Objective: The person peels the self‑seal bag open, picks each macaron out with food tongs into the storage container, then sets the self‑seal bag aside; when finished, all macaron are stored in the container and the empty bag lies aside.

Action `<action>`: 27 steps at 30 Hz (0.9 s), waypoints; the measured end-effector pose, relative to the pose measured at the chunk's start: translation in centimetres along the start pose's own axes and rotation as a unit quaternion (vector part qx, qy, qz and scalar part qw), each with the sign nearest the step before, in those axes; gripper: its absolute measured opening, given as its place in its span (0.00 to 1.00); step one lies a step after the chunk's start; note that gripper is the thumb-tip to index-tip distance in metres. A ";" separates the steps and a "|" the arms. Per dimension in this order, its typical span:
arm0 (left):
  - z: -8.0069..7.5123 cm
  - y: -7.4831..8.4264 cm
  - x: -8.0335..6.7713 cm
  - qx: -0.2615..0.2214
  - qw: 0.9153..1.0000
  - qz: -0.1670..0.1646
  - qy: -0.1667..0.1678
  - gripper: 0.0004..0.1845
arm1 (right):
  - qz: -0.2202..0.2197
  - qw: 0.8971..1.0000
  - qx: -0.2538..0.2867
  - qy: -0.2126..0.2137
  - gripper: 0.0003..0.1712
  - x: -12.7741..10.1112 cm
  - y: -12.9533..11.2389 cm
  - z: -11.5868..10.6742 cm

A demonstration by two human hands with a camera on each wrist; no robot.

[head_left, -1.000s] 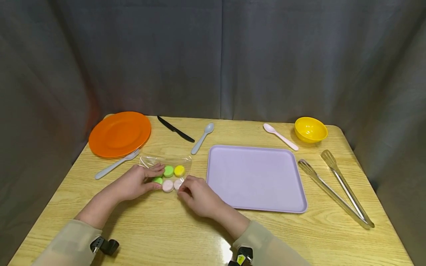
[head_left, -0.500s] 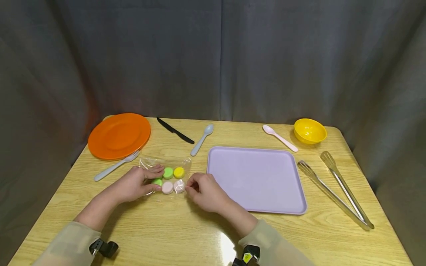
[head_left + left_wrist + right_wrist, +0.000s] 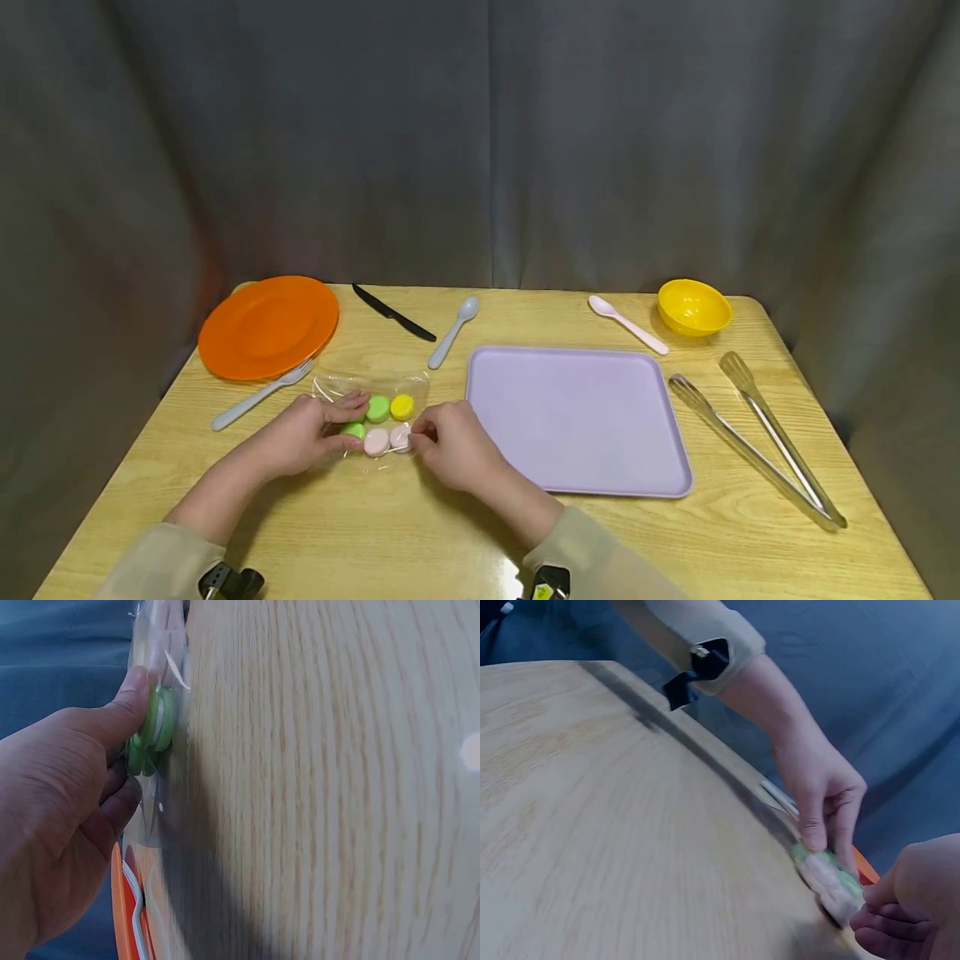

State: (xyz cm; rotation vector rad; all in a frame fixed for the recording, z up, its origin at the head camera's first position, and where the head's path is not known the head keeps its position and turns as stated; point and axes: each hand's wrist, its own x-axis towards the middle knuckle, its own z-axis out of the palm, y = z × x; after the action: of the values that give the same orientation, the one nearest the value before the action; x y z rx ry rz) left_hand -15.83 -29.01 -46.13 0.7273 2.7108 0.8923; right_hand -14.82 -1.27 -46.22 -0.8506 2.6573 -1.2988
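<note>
A clear plastic bag (image 3: 388, 423) lies on the table in the head view, holding macarons: green (image 3: 378, 407), yellow (image 3: 402, 407) and pale pink (image 3: 377, 442). My left hand (image 3: 309, 433) grips the bag's left end. In the left wrist view its thumb and fingers straddle the green macarons (image 3: 156, 727) through the film. At the opposite end, my right hand (image 3: 453, 446) pinches the bag's edge beside a pale pink macaron. The right wrist view has both hands at the bag, the right hand (image 3: 919, 900) partly cut off by the frame.
A lilac tray (image 3: 577, 421) lies right of the bag, with metal tongs (image 3: 757, 442) beyond it. Behind are an orange plate (image 3: 268, 327), black knife (image 3: 393, 312), grey spoon (image 3: 453, 332), pink spoon (image 3: 627, 324) and yellow bowl (image 3: 694, 308). A grey fork (image 3: 262, 394) touches the plate.
The right hand has drawn slightly right from the bag's edge, then come back left to it. The left hand keeps its place. The whole head view has shifted, so the table appears lower.
</note>
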 end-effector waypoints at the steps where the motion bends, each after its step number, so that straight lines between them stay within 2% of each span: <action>1: 0.1 0.0 -0.1 0.001 1.000 0.000 0.000 0.32 | 0.009 1.000 0.011 0.004 0.06 -0.1 0.1 -0.1; 3: 0.2 -0.1 -0.4 0.002 1.000 -0.002 0.001 0.32 | 0.027 0.999 0.031 0.014 0.07 -0.4 0.2 -0.4; 7: 0.1 0.1 -0.7 0.000 1.000 -0.008 0.004 0.32 | 0.055 0.997 0.037 0.029 0.10 -0.6 0.3 -0.8; 12: 0.2 0.1 -0.7 -0.007 1.000 -0.011 0.003 0.31 | 0.054 0.997 0.040 0.033 0.01 0.0 0.2 -0.8; 15: 0.2 0.1 -0.6 -0.011 1.000 -0.009 0.002 0.31 | 0.047 0.998 0.046 0.025 0.07 0.7 -0.1 -0.5; 22: 0.1 0.1 -0.4 -0.009 1.000 -0.011 0.000 0.31 | 0.041 0.998 -0.016 0.033 0.05 1.6 -0.3 0.2; 27: 0.0 0.2 -0.1 0.001 1.000 -0.009 -0.002 0.31 | 0.045 0.997 -0.018 0.053 0.07 1.5 0.5 -0.6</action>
State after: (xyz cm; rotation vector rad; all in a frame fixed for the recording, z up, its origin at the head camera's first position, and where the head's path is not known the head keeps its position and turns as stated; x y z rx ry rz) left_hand -15.68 -28.93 -46.03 0.7018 2.7105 0.8835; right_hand -16.51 -1.31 -45.96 -0.6760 2.7707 -1.3151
